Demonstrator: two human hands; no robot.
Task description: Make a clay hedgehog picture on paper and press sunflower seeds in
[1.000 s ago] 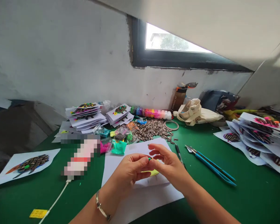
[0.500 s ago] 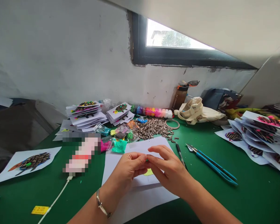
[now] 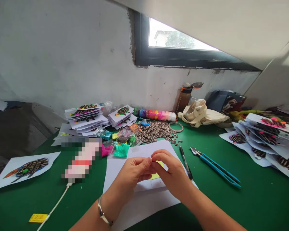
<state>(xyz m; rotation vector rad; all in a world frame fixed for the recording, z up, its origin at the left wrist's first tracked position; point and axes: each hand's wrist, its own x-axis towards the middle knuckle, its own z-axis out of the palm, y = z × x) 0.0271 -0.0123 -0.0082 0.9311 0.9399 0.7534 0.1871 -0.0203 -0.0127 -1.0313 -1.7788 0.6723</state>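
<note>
My left hand (image 3: 135, 173), with a silver bracelet at the wrist, has thumb and fingers pinched together. Its fingertips meet those of my right hand (image 3: 170, 171), which is closed in a pinch too. Whatever lies between the fingertips is too small or hidden to make out. Beneath both hands are white paper sheets (image 3: 144, 208). A yellow-green patch (image 3: 156, 175) with thin drawn lines below it shows on the upper sheet, partly covered by my hands.
Striped seeds (image 3: 156, 131) lie behind the paper near a bag of green clay (image 3: 120, 149). Right of my hands are a black pen (image 3: 186, 162) and blue tweezers (image 3: 219, 168). Finished seed pictures are stacked left (image 3: 91, 125) and right (image 3: 262, 138).
My right hand's fingers have curled in closer to my left fingertips, and more of the yellow-green patch shows. The view has shifted slightly.
</note>
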